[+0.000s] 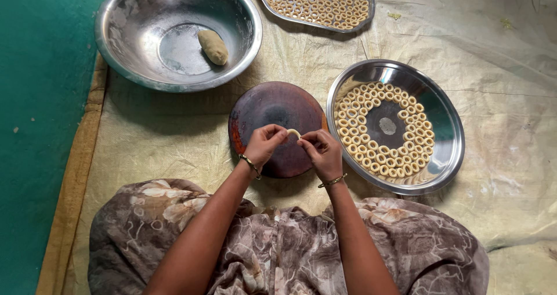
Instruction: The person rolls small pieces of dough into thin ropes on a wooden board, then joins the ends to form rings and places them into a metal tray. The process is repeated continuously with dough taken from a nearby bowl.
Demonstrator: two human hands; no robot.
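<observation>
Head view, looking down at a person seated on the floor. The left hand (264, 145) and the right hand (322, 153) meet above the near edge of a round dark wooden board (272, 106), which lies on a pale cloth sheet (174, 132) spread over the floor. Between them they pinch a small curved strip of dough (294, 133): the grip of each hand is closed on one end of the strip, thumb and fingertips pressed together, so the strip bridges the short gap between the two hands. Each wrist carries a thin bangle.

Just right of the board stands a round steel plate (449, 126); small dough rings (357, 106) lie in it in close rows around a bare centre. At the far side, right of centre, a second tray (365, 13), partly cut off by the frame edge, is filled with the same rings (316, 2). At the far left a large steel bowl (116, 33) holds one oval lump of dough (213, 46) near the middle of its base. The sheet's left border meets a green floor (40, 126). The person's lap, nearest the camera, is covered by brown patterned fabric (278, 248).
</observation>
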